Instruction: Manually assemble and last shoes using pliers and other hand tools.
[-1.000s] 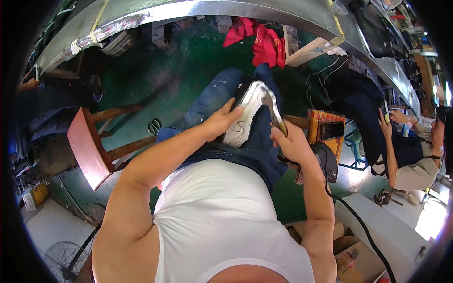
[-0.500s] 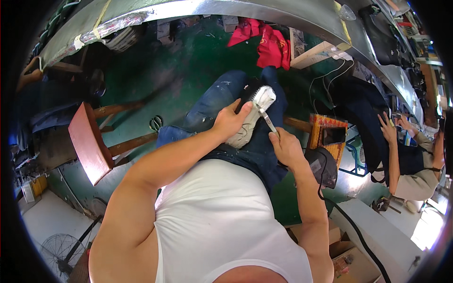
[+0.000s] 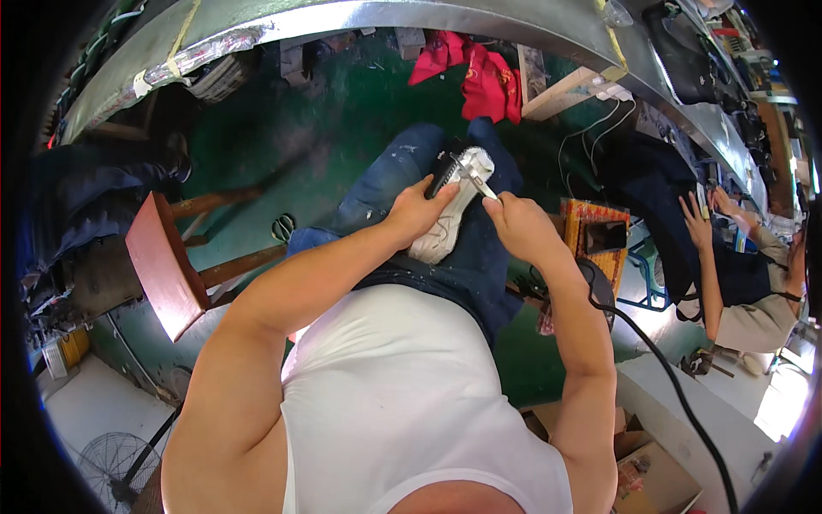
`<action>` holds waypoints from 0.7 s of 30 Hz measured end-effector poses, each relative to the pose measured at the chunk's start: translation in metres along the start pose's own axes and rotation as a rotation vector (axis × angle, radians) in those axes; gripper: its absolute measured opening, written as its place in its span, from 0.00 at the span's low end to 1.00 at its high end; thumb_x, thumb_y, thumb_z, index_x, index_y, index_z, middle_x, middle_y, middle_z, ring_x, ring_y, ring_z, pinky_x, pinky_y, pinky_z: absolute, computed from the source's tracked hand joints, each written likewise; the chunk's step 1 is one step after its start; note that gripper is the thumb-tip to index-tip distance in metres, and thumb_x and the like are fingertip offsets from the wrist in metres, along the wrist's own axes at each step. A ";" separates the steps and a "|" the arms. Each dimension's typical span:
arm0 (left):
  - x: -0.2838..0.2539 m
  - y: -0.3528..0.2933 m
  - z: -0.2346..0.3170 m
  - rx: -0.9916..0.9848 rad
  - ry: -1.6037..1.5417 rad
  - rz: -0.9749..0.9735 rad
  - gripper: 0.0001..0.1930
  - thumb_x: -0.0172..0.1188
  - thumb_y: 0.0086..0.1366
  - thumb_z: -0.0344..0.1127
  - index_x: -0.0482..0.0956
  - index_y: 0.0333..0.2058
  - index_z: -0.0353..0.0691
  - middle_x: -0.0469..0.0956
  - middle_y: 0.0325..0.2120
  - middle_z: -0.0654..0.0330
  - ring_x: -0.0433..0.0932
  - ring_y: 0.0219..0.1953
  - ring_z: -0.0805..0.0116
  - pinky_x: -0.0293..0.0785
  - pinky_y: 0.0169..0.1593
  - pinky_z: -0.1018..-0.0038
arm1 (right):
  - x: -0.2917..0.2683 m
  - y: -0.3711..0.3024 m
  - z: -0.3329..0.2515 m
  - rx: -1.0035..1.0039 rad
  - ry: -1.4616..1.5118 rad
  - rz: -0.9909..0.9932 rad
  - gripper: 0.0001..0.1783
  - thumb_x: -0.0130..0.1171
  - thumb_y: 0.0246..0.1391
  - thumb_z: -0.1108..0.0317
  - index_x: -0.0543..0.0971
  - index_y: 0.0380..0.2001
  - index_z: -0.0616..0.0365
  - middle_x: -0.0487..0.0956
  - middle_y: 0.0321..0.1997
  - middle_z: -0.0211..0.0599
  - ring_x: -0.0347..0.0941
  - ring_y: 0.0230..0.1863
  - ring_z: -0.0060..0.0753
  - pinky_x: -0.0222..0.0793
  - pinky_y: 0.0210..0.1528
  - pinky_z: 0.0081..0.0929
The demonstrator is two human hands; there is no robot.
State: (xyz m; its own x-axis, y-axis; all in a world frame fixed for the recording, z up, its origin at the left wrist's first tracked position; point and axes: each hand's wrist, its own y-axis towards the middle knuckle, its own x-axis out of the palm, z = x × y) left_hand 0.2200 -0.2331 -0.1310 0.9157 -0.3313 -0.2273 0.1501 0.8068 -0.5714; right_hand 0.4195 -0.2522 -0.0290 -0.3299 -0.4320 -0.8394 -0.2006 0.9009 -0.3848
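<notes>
On my lap lies a shoe turned sole up, with a whitish underside and a dark upper showing along its left edge. My left hand is closed around the side of the shoe, its thumb pressed on the underside. In my right hand is a metal hand tool that looks like pincers. The tool's head touches the shoe's underside near the far end. My right fingers wrap its near end, so the handle is mostly hidden.
A metal-edged workbench curves across the far side. Brown stools stand left and right; a phone rests on the right one. Scissors and red cloth lie on the floor. A black cable hangs at right, near a co-worker.
My right hand has moved up and slightly left along the tool, closer to the shoe. The tool's angle has changed, and my left hand still grips the shoe.
</notes>
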 end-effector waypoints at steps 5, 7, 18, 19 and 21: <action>-0.007 -0.017 0.015 0.037 0.061 -0.035 0.37 0.60 0.64 0.55 0.65 0.64 0.34 0.77 0.52 0.49 0.76 0.52 0.64 0.71 0.55 0.70 | 0.011 -0.011 -0.003 -0.044 0.077 0.088 0.25 0.44 0.67 0.50 0.75 0.35 0.63 0.79 0.28 0.56 0.76 0.35 0.61 0.70 0.38 0.50; -0.015 -0.016 0.020 0.039 0.132 -0.032 0.38 0.61 0.64 0.54 0.64 0.64 0.33 0.77 0.52 0.49 0.76 0.52 0.64 0.71 0.55 0.70 | 0.015 -0.009 0.005 0.019 -0.072 -0.019 0.24 0.45 0.67 0.50 0.75 0.36 0.63 0.79 0.28 0.55 0.77 0.34 0.60 0.71 0.37 0.49; -0.048 -0.027 0.038 0.571 -0.229 -0.524 0.55 0.68 0.57 0.25 0.33 0.71 0.37 0.56 0.67 0.49 0.59 0.67 0.64 0.58 0.67 0.68 | 0.039 -0.016 0.002 0.036 1.241 0.326 0.22 0.45 0.69 0.53 0.75 0.47 0.63 0.78 0.36 0.33 0.72 0.37 0.22 0.69 0.41 0.23; -0.045 -0.026 0.041 0.597 -0.132 -0.542 0.58 0.68 0.55 0.21 0.30 0.71 0.39 0.56 0.67 0.50 0.60 0.66 0.65 0.58 0.67 0.68 | 0.043 -0.013 -0.009 0.005 1.060 0.470 0.23 0.45 0.70 0.55 0.73 0.52 0.64 0.77 0.38 0.34 0.71 0.39 0.22 0.69 0.45 0.23; -0.048 -0.015 0.032 0.471 -0.182 -0.583 0.60 0.67 0.52 0.15 0.31 0.72 0.47 0.60 0.65 0.57 0.62 0.66 0.67 0.63 0.65 0.68 | 0.058 -0.007 -0.006 0.052 1.009 0.393 0.23 0.46 0.69 0.56 0.72 0.54 0.65 0.78 0.40 0.36 0.72 0.41 0.23 0.68 0.48 0.24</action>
State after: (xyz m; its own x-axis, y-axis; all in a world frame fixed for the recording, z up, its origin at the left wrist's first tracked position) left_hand 0.1857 -0.2140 -0.0859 0.6807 -0.7138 0.1646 0.7325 0.6631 -0.1538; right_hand 0.3963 -0.2837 -0.0728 -0.9741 0.0732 -0.2139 0.1157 0.9742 -0.1936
